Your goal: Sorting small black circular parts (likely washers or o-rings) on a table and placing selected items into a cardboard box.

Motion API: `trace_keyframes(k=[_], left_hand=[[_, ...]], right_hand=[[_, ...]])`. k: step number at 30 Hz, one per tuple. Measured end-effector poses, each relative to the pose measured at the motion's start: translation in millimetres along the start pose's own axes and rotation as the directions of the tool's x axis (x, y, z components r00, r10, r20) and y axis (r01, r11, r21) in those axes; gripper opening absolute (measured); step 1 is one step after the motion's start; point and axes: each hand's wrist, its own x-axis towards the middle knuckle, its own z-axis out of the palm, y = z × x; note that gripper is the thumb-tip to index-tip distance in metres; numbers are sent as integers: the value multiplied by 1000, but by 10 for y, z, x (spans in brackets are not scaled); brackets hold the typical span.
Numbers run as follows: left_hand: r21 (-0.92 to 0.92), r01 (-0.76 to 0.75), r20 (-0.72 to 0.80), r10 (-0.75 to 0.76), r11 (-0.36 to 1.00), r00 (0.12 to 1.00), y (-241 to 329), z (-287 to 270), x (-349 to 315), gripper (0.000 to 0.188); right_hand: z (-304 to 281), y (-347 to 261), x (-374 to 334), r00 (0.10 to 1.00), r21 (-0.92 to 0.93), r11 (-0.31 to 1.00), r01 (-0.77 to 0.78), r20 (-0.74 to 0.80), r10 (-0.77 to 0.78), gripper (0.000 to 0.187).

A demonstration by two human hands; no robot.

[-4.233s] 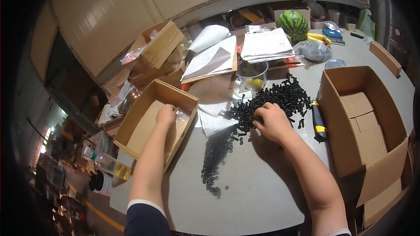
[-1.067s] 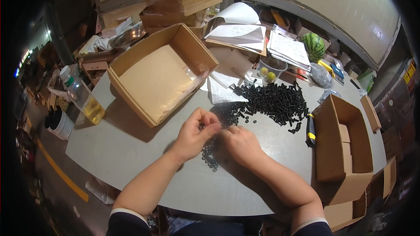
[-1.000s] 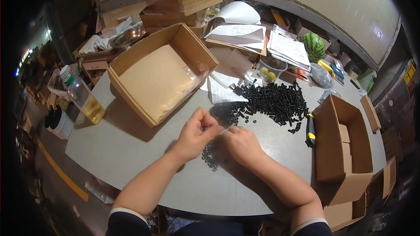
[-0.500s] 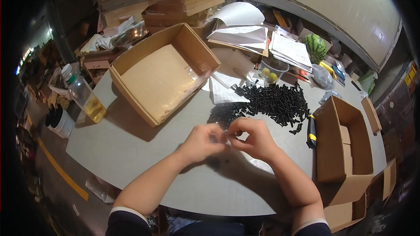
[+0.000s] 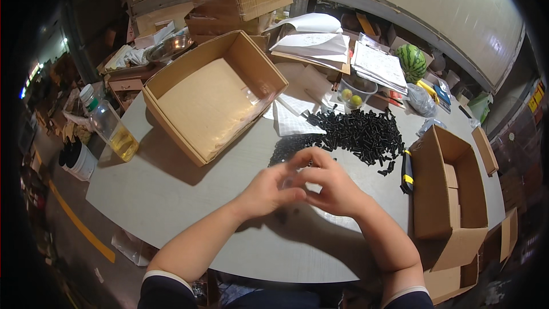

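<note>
Hands (image 5: 264, 192) together now, apart earlier

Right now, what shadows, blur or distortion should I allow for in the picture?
Head view: the left hand and right hand cast a dark shadow on the table; head view: detail between them looks soft; head view: the fisheye curves the table's edge and the corners go black.

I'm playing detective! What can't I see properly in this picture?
In the head view:
What the left hand and right hand hold, if anything: they block it.
How far the rings go: the hands block them.
Writing on the papers: too small.
Sleeves: lower edge cuts them.
</note>
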Motion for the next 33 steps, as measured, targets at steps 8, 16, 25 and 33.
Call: trace_keyframes(k=[8, 16, 25, 33], left_hand=[[297, -280, -192, 345, 913, 919, 23, -31, 5, 12], [333, -270, -103, 319, 904, 942, 152, 22, -88, 10], [-42, 25, -505, -43, 999, 862, 503, -294, -1332, 8], [106, 521, -832, -211, 847, 513, 440, -475, -2714, 6]], right_hand=[[18, 78, -50, 938, 205, 926, -316, -82, 338, 12], [-31, 66, -45, 946, 428, 843, -325, 163, 281, 10], [-489, 185, -138, 931, -45, 931, -361, 40, 363, 9], [-1030, 526, -1181, 590, -689, 234, -686, -338, 733, 29]])
